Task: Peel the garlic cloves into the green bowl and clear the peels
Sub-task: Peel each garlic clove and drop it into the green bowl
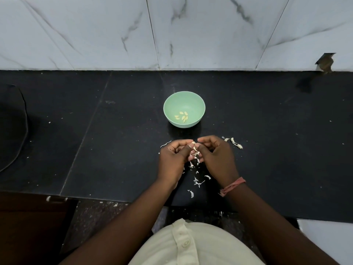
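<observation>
The bowl (184,109) is pale green, and the peeled cloves (182,116) in it are light yellow. The counter (267,131) is black with small white specks. The far wall (172,31) is white marble with grey veins. The peels (196,180) are whitish. The wrist thread (232,186) is faded red, the shirt (191,245) cream.

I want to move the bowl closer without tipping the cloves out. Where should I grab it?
Judging by its pose, take the green bowl by its near rim, coming from above on the near side: it stands upright and open, with bare counter around it. The peeled cloves lie low inside, clear of the rim.
</observation>
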A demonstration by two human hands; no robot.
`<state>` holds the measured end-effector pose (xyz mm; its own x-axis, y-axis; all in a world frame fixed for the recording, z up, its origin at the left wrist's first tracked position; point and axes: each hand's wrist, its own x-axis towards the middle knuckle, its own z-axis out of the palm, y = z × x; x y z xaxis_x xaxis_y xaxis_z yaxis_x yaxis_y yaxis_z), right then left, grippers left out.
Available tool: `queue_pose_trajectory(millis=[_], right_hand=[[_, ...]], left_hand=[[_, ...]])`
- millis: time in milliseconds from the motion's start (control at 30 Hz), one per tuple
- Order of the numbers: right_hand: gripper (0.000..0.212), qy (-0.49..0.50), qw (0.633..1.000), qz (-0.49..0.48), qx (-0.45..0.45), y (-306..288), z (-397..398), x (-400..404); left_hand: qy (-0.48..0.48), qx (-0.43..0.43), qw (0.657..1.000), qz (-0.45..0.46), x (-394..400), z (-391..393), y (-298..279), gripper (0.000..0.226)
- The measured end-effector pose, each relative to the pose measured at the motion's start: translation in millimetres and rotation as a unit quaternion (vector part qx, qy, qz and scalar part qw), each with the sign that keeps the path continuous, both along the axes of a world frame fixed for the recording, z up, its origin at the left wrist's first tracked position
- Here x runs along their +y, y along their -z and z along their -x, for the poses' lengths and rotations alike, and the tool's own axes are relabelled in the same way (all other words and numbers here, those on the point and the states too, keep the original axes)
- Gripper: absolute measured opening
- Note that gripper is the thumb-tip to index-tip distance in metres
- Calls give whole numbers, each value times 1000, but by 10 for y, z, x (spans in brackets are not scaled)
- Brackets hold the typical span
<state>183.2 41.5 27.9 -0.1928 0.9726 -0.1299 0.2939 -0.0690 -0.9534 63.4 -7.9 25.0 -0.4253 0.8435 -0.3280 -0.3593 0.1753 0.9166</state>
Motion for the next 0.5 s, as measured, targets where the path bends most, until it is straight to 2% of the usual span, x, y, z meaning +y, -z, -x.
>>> queue_pose_trajectory(millis=[233, 333, 500], right_hand=[[15, -3, 1000, -27, 11, -49, 47, -8], [14, -9, 998, -59, -33, -26, 56, 16], [15, -31, 983, -128, -128, -69, 95, -14]], left_hand=[[35, -14, 999, -9, -1, 38, -15, 21], [45, 11, 999, -13, -24, 20, -42, 29], [39, 81, 996, 8, -31, 50, -28, 21]])
